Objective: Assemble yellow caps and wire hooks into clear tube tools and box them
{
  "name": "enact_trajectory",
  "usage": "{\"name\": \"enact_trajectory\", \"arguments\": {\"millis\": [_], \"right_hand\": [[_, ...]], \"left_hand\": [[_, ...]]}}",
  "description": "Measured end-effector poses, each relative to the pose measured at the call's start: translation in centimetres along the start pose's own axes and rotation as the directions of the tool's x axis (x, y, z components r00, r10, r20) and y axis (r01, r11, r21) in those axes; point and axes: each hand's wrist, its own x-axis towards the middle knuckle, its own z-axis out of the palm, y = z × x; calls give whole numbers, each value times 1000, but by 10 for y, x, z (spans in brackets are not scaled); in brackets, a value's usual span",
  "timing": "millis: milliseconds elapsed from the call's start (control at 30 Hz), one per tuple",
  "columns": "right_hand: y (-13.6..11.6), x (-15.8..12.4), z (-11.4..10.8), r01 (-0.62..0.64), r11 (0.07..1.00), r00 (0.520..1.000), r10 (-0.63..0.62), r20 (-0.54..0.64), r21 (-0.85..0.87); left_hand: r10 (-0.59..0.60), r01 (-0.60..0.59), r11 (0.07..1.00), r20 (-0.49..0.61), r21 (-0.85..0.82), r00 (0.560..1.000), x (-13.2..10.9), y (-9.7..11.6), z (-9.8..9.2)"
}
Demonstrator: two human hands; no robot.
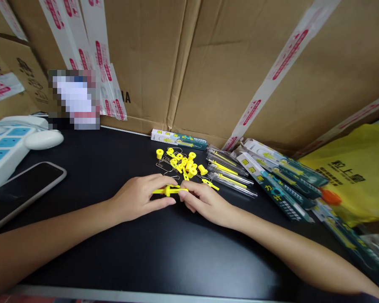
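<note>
Lest it slip, presumably, left hand (137, 197) and right hand (210, 202) grip a yellow rod (167, 191) in front of the parts pile (190, 167).

The black tabletop (180, 246) between the forearms (78, 225) leaves passage; beyond, yellow parts (190, 169) and large cartons (233, 63) obstruct.

Black table (164, 256) | left: phone (25, 189), dark screen up; white power strip (11, 145) behind it, rounded white object (44, 139) just beside strip | centre: loose pile of yellow plastic parts (192, 171) and wire hooks (159, 164) | behind pile: one slim box (180, 139) | right: clear tubes (236, 188), several printed boxes (268, 185), some overlapping
</note>
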Motion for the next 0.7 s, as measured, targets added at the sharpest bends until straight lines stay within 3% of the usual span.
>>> {"name": "enact_trajectory", "arguments": {"millis": [167,533,700], "right_hand": [[1,1,-4,-43,991,998,49,-39,129],[5,7,-8,10,986,976,27,-217,167],[5,3,3,6,981,984,28,-177,194]], "left_hand": [[7,-3,997,-45,80,999,1,-4,3],[28,-15,989,-85,145,996,3,-9,1],[120,-107,972,-50,209,991,5,-6,3]]}}
